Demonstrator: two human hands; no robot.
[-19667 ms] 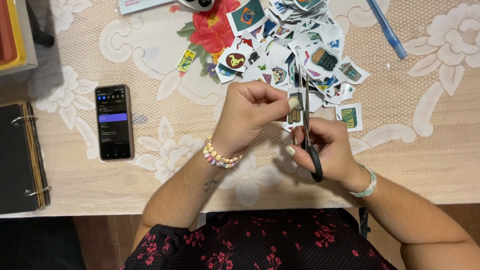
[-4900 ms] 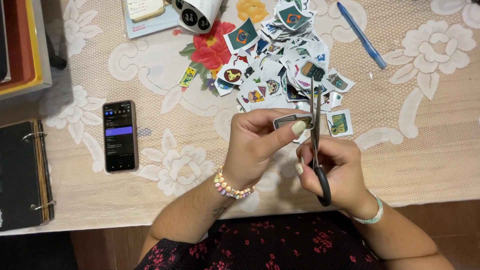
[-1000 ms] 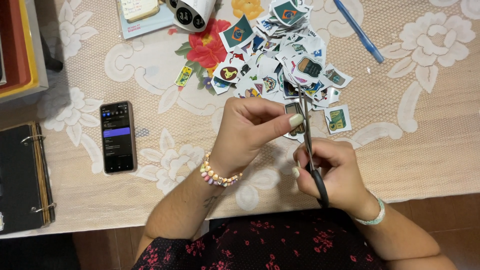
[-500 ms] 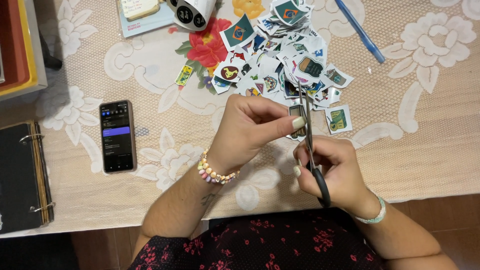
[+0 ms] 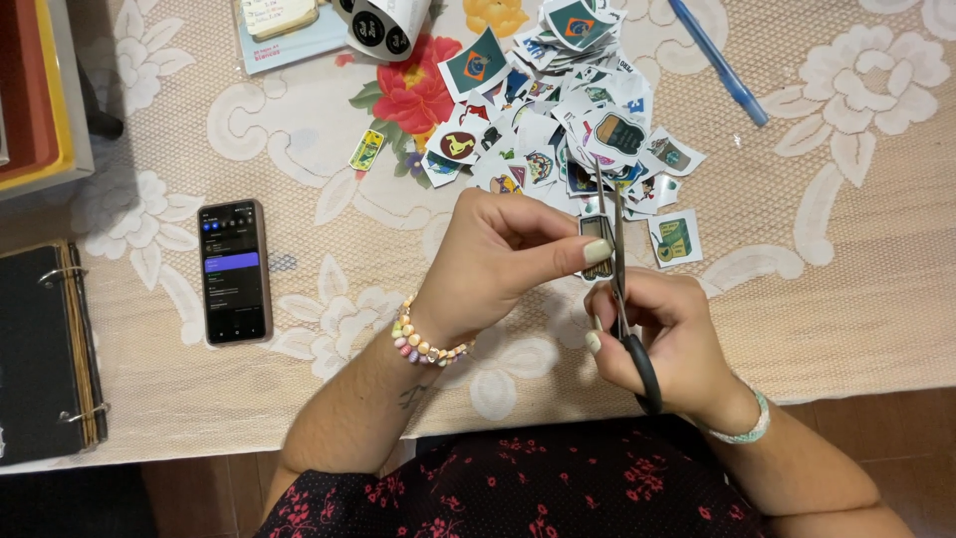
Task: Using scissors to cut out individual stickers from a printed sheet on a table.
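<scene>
My left hand [image 5: 498, 259] pinches a small printed sticker cutout [image 5: 596, 229] between thumb and fingers, above the table's front half. My right hand [image 5: 662, 339] grips black-handled scissors [image 5: 619, 289], with the blades pointing away from me alongside the cutout's right edge. Just beyond both hands lies a heap of cut-out stickers [image 5: 558, 120] on the lace tablecloth [image 5: 329, 179]. One loose sticker with a green picture [image 5: 675, 239] lies right of the blades.
A smartphone [image 5: 235, 271] with a lit screen lies to the left. A black ring binder [image 5: 45, 349] sits at the left edge, a red and yellow tray [image 5: 40, 90] behind it. A blue pen [image 5: 719, 62] lies far right, a sticker roll [image 5: 383, 22] far centre.
Over the last second both hands stay in place over the table; the scissors and the cutout shift only slightly as the blades work along the paper.
</scene>
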